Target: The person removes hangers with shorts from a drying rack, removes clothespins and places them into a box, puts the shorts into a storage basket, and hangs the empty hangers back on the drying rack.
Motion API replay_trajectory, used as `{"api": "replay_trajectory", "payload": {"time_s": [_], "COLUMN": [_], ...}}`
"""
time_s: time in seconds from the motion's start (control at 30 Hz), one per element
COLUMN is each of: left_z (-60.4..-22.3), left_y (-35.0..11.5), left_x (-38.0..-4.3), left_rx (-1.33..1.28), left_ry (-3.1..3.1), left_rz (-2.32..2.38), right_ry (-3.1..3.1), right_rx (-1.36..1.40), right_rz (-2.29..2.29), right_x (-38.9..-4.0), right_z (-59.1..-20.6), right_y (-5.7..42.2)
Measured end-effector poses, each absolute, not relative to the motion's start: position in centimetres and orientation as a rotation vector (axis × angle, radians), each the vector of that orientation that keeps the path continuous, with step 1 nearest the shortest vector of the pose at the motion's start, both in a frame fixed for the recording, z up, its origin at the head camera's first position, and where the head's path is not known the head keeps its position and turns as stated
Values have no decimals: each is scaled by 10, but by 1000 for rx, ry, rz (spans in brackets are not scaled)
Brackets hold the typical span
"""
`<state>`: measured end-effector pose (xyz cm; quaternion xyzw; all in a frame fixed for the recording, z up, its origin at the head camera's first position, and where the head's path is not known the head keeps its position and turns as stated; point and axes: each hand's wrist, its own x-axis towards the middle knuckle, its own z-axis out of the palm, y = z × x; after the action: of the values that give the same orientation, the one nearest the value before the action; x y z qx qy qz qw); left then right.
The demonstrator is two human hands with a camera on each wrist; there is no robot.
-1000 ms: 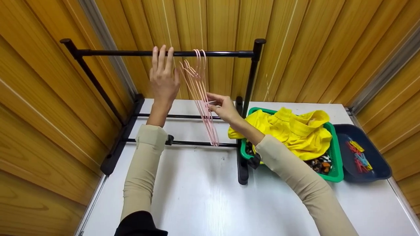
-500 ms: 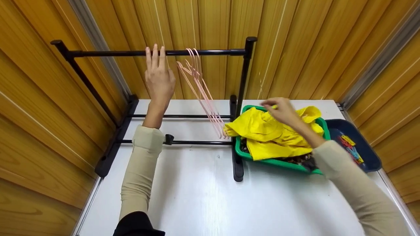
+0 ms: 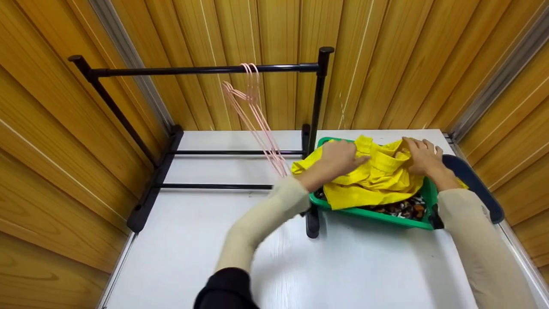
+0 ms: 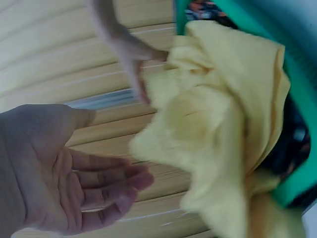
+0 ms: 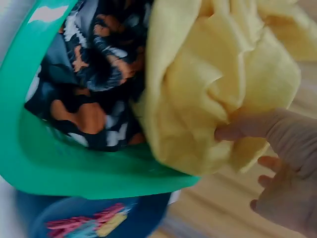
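Observation:
A crumpled yellow garment [image 3: 369, 189] with a stitched band lies in a green basket [image 3: 386, 219], over a black, brown and white patterned cloth [image 5: 89, 109]. My left hand [image 3: 336, 159] is above the garment's left part in the head view. In the left wrist view its fingers are loosely bent with nothing between them. My right hand [image 3: 426, 162] is at the garment's right end. The right wrist view shows its thumb [image 5: 242, 126] touching the yellow fabric, the other fingers spread apart from the thumb.
Pink hangers [image 3: 251, 96] hang from the top bar [image 3: 171, 71] of a black rack left of the basket. A dark blue tray [image 3: 493, 206] with colourful clothespins [image 5: 106, 220] stands right of it. Wood-patterned walls [image 3: 386, 64] enclose the white table [image 3: 206, 249].
My right hand has left the hangers and moved right to the garment's far end. The left hand has come off the top bar and moved right, over the garment.

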<state>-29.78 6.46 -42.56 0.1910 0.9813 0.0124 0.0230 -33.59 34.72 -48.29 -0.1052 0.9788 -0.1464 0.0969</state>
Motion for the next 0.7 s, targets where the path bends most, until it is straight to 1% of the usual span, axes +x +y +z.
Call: {"api": "replay_trajectory", "payload": {"time_s": [0.13,0.2,0.27,0.37,0.47,0.7], "left_z": [-472,-488,-496,-498,-493,-480], "left_y": [94,98,99,98,94,89], "left_x": [-313,-317,-320,-323,-326,-326], "left_rx": [347,254,237,292,349,309], "left_ry": [3023,3009,2992,2971,2955,2792], "left_rz": [-104,-199,-294,-408,-395,-205], "right_ry": [2908,2955,3011,3050,3024,2925], "right_rx": [-350,-423,-501,-598,-623,-491], "right_rz": [-464,-432,-362,-237,-122,-92], "right_x": [-335,-336,-337,-341,-345,-351], "right_z": [-491,-493,-493,-495,-498,-500], "right_y": [347,343,338,332,327,326]}}
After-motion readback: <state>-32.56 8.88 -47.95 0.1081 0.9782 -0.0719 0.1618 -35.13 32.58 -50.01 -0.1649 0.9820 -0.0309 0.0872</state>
